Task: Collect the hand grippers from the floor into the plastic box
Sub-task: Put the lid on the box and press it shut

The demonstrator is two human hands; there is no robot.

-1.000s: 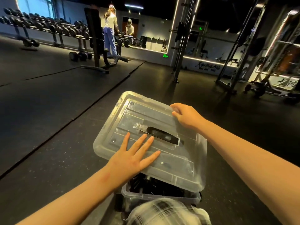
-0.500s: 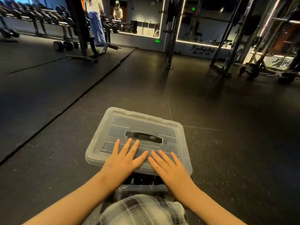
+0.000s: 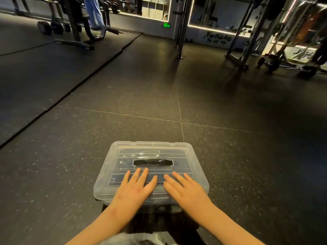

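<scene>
My left hand [image 3: 135,189], right hand [image 3: 185,189] flat, fingers straight, grasping nothing, pressing lid [image 3: 152,152] on plastic box [image 3: 106,203] (side by side).

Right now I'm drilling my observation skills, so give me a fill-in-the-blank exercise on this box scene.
1. The left hand and right hand both rest on the clear ____ of the plastic box.
2. The handle in its middle is coloured ____.
3. The plastic box stands on the gym ____.
Missing: lid; black; floor.
</scene>
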